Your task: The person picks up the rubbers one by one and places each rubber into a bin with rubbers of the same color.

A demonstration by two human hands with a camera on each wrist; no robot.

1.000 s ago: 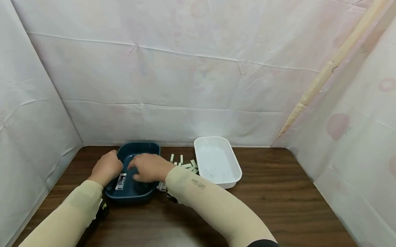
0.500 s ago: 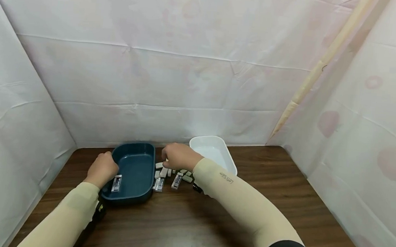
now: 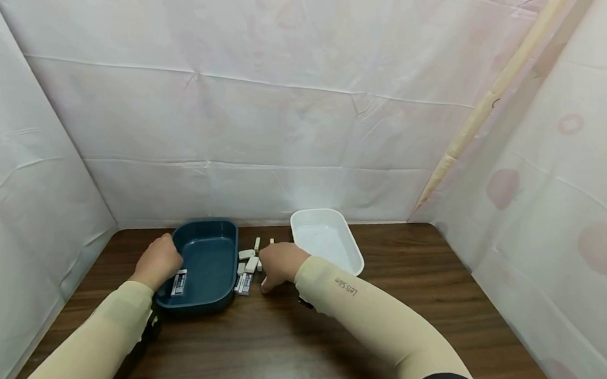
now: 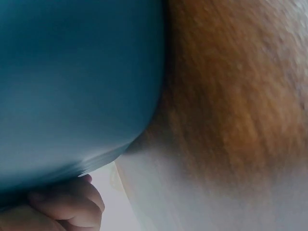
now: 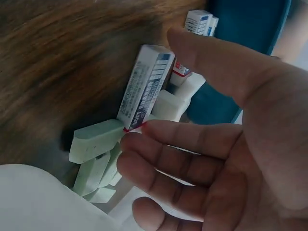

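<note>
Reaching down between the two trays, the right hand [image 3: 277,262] is over a small heap of erasers [image 3: 247,266] on the brown tabletop [image 3: 357,334]. In the right wrist view its fingers [image 5: 183,139] are half bent and the thumb stands apart from them; a sleeved eraser [image 5: 144,86] with printed paper lies between thumb and fingertips, and a fingertip touches its lower end. I cannot tell if the hand really pinches it. Pale green erasers [image 5: 94,139] without a sleeve lie just beside, lower in that view.

The left hand [image 3: 158,261] holds the left rim of the blue tray [image 3: 209,253], with fingers curled at the edge; the left wrist view shows only the blue wall [image 4: 72,82] very near and some bent fingers [image 4: 67,204] under it. One sleeved eraser [image 3: 179,282] lies inside the blue tray, near this hand. Two more sleeved ones lie against the outside of the tray's right wall.

The white tray [image 3: 326,238] stands on the right of the heap, near the back wall cloth [image 3: 287,124].
</note>
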